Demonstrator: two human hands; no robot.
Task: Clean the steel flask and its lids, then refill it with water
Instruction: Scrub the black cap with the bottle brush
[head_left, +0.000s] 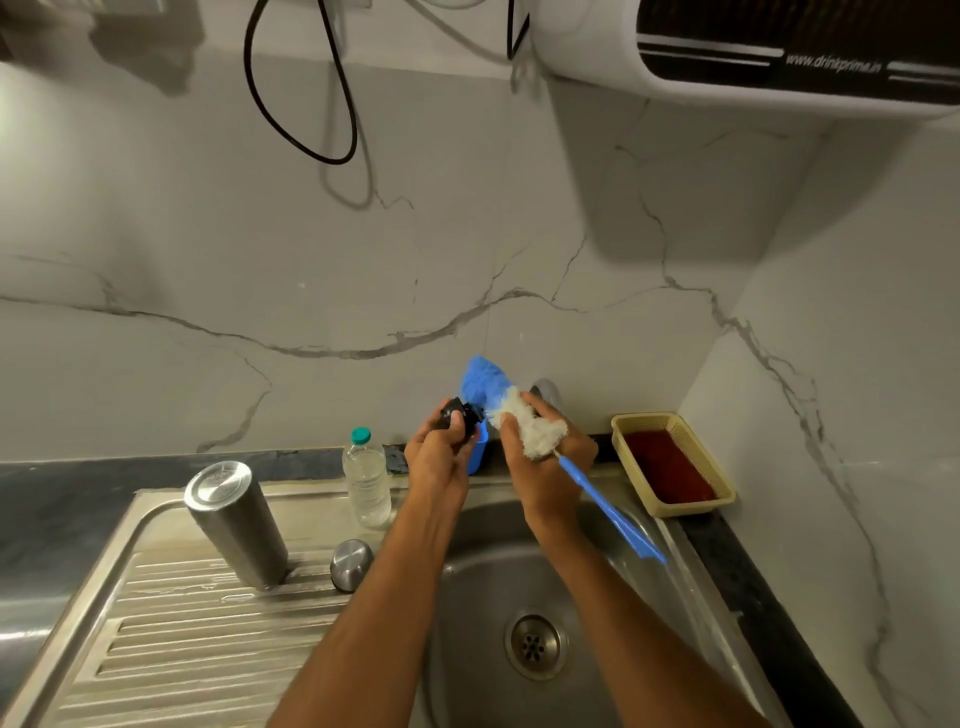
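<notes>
My view is dim and warm; the purifier (779, 47) above casts a broad wall shadow, edges bow, my hands blur slightly.

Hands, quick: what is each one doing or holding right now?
Left hand: grips a small black lid.
Right hand: grips the blue and white bottle brush by its bristle end.

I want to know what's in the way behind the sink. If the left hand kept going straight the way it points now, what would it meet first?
Probably the blue holder just beyond the left hand, which grips the black lid and points up and away toward the wall. Depth is unclear; it might pass over the holder and reach the wall.
</notes>
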